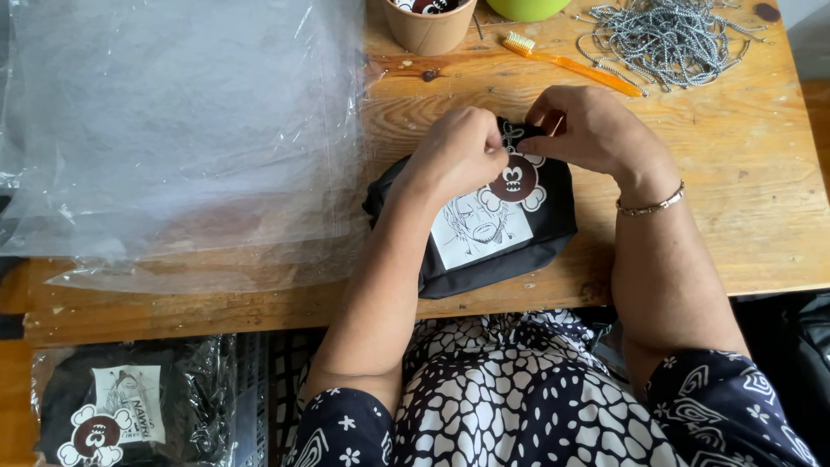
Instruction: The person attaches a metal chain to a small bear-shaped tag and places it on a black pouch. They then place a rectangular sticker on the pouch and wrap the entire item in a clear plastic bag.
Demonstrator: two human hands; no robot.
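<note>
a brown wooden table (752, 216) holds everything. a black folded cloth (519, 246) with a drawn picture lies near the front edge. big clear plastic sheets (173, 130) cover the left side. at the back sit a paper cup (430, 30), a green bowl (527, 8), an orange toothbrush (571, 62) and a pile of silver chains (666, 39).

Wearer's clothing: dark navy short sleeves (346, 428) with white floral and geometric print; black-and-white patterned lap fabric (510, 398); 1 thin metal bracelet (650, 206) on right wrist.
</note>
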